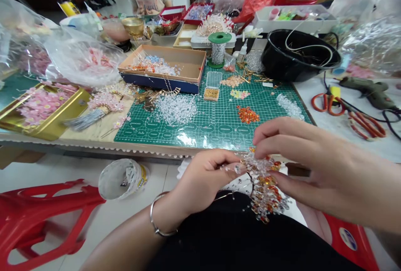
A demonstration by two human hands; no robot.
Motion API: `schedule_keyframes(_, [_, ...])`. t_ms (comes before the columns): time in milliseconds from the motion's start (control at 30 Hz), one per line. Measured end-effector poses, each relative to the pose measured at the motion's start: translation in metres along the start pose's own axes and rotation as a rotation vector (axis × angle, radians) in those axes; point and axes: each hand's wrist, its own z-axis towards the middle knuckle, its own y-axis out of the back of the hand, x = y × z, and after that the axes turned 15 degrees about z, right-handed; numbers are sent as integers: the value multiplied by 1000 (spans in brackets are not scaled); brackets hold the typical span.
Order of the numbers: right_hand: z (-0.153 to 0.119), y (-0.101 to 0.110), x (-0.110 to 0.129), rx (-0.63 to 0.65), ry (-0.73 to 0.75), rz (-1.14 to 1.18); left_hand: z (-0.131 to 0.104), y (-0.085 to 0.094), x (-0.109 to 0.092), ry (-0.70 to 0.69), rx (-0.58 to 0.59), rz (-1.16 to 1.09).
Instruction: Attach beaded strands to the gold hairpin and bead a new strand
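Observation:
Above my lap I have a beaded hair ornament (pixel 266 185), a dense cluster of clear, orange and amber beads on thin wire. My left hand (pixel 208 175) is closed, pinching its left edge between thumb and fingers. My right hand (pixel 294 162) is around the cluster's upper right, fingers curved and apart from the thumb; the fingertips are at the beads, and I cannot tell whether they grip any. On the green cutting mat (pixel 216 133) beyond lie a heap of clear beads (pixel 176 108), orange beads (pixel 248 114) and a small box of gold beads (pixel 211 94).
A cardboard box (pixel 163 68) of beaded pieces and a wire spool (pixel 218 49) stand behind. To the right are a black bowl (pixel 297 58), orange-handled scissors (pixel 327 104), pliers (pixel 366 125) and a glue gun (pixel 369 89). A red stool (pixel 46 216) and white bucket (pixel 122 179) are lower left. Someone sits across.

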Motion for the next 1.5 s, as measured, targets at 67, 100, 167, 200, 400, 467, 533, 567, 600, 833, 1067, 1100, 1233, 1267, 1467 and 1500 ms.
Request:
schedule_keyframes(67, [-1, -6, 6, -28, -19, -42, 0, 0, -2, -57, 9, 127])
schedule_keyframes(100, [-1, -9, 9, -47, -30, -53, 0, 0, -2, -87, 1, 207])
schedule_keyframes(167, [0, -14, 12, -78, -28, -43, 1, 0, -2, -137, -39, 357])
schedule_keyframes(200, [1, -17, 14, -81, -24, -19, 1, 0, -1, -149, -62, 414])
schedule_keyframes(400, [5, -18, 7, -126, -27, 64, -2, 2, 0, -202, -121, 576])
schedule_keyframes(467, [2, -13, -1, -130, -41, 48, -4, 3, 0, -221, -154, 594])
schedule_keyframes(533, [-3, -7, -8, -82, -40, 50, -7, 4, 0, -269, -176, 583])
schedule_keyframes(567, [-7, -4, -11, -50, -40, 59, -8, 4, 0, -304, -179, 577])
schedule_keyframes(600, [-11, -2, -14, -21, -47, 72, -9, 4, 1, -340, -174, 574])
schedule_keyframes(833, [-25, -18, -9, 76, -223, 232, -14, 2, -1, -450, -94, 628])
schedule_keyframes(1067, [-19, -41, -6, -25, -168, 639, -17, -1, -2, -426, -107, 607])
schedule_keyframes(1100, [-19, -44, -7, -32, -165, 691, -17, -2, -2, -411, -100, 597])
schedule_keyframes(1233, [-25, -51, -12, -64, -187, 877, -17, -1, -3, -320, -17, 506])
schedule_keyframes(1267, [-27, -52, -13, -69, -200, 910, -16, 0, -3, -282, 23, 472])
schedule_keyframes(1467, [-35, -55, -16, -50, -225, 997, -11, 5, -5, -65, 222, 199])
schedule_keyframes(1500, [-35, -55, -16, -41, -221, 1000, -10, 5, -5, -38, 233, 141])
